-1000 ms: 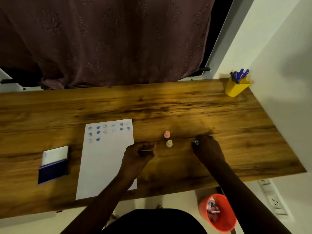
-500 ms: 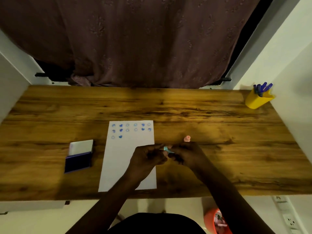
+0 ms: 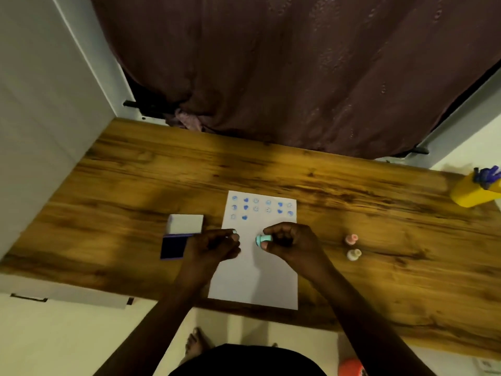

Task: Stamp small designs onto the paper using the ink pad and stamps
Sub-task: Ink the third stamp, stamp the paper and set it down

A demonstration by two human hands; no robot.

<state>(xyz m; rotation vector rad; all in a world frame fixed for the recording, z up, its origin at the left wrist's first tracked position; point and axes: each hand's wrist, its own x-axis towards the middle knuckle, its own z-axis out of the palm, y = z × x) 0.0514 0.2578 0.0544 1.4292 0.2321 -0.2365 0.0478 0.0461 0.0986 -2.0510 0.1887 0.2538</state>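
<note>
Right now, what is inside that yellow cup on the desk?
The yellow cup at the far right corner of the desk holds several blue pens; only their tops stick out above the rim. Their lower parts, and anything else inside, are hidden by the cup's wall.

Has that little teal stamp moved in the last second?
Yes. The teal stamp, in the right hand, went from the bare wood right of the pink stamp leftward to above the paper.

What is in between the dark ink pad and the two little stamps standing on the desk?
In the head view, the white paper lies between the ink pad and the pink stamp and cream stamp, with both hands over it.
</note>
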